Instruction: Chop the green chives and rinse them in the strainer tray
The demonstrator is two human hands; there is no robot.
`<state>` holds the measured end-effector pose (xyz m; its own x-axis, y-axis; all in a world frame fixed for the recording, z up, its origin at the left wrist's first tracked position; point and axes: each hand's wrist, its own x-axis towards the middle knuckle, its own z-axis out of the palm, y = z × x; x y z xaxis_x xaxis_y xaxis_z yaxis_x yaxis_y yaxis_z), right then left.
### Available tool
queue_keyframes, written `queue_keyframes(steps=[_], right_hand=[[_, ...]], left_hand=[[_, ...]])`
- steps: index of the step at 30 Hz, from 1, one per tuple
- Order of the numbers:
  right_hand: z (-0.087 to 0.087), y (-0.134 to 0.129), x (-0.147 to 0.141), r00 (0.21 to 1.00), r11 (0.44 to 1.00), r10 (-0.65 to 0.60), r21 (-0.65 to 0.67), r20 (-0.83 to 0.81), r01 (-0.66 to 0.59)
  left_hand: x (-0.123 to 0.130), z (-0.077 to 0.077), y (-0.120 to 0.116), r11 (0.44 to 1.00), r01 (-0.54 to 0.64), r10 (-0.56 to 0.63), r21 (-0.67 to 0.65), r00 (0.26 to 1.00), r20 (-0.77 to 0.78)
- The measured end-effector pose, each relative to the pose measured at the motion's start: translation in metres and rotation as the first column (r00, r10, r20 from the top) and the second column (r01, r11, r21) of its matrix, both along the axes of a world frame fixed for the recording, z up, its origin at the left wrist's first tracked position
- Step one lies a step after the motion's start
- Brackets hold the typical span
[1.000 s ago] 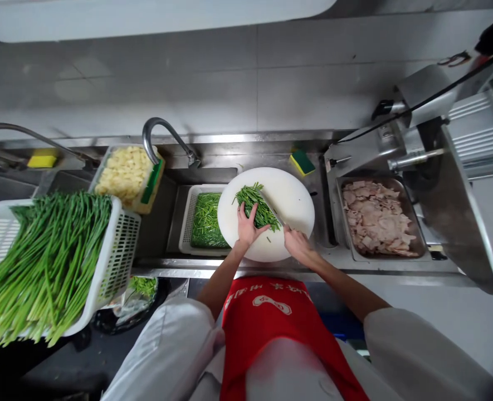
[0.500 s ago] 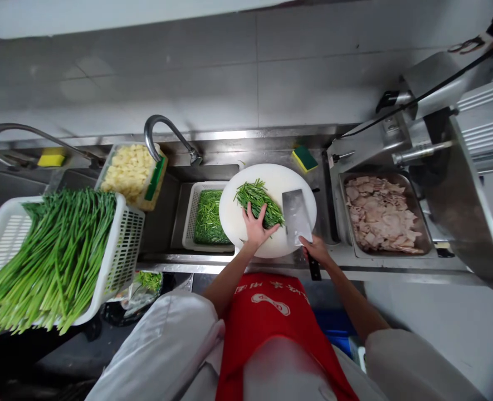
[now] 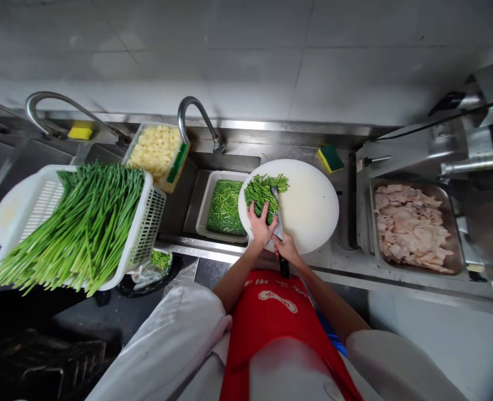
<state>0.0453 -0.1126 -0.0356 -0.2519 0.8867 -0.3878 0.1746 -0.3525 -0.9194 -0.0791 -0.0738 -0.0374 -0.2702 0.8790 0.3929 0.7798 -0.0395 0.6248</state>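
A white round cutting board (image 3: pixel 311 203) spans the sink edge, with a pile of cut garlic chives (image 3: pixel 262 190) on its left part. My left hand (image 3: pixel 262 227) rests on the near side of the pile, fingers spread. My right hand (image 3: pixel 287 248) is wrapped around a cleaver (image 3: pixel 278 218) near where its black handle meets the blade. The blade stands edge-on against the right side of the chives, close to my left fingers. Left of the board, a white basket (image 3: pixel 201 214) in the sink holds more cut chives (image 3: pixel 225 209).
Long uncut chives (image 3: pixel 91 223) fill a white basket (image 3: pixel 146 223) at left. Behind it are a tub of peeled garlic (image 3: pixel 156 147) and a faucet (image 3: pixel 198 114). A sponge (image 3: pixel 331 159) lies behind the board. Sliced meat (image 3: pixel 413 223) fills a metal tray at right, beside a slicing machine.
My right hand has brought the cleaver left, from lying flat to standing upright against the pile. The chives and my left hand have shifted toward the board's left edge. The view has swung right.
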Motion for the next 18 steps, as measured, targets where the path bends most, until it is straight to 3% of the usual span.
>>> queue_keyframes(steps=[5,9,11,14,18], right_hand=[[0.005,0.004,-0.052,0.992,0.995,0.097,0.015,0.077,-0.099],[0.019,0.009,-0.066,0.967,0.992,0.112,0.023,0.231,-0.121],[0.03,0.012,-0.055,0.968,0.996,0.08,0.025,0.237,-0.088],[0.042,0.019,-0.016,0.99,1.0,-0.011,0.011,0.14,0.009],[0.043,0.034,0.06,0.975,0.983,-0.182,0.032,0.129,0.179]], left_hand=[[-0.051,-0.004,0.002,0.986,-0.169,0.167,0.016,0.983,0.081],[-0.094,-0.02,0.016,0.946,-0.321,0.324,-0.047,0.942,0.089],[-0.118,-0.031,0.026,0.897,-0.41,0.428,-0.165,0.899,0.094],[-0.152,-0.041,0.042,0.827,-0.473,0.525,-0.302,0.844,0.116],[-0.165,-0.034,0.069,0.927,-0.345,0.372,-0.146,0.894,0.25]])
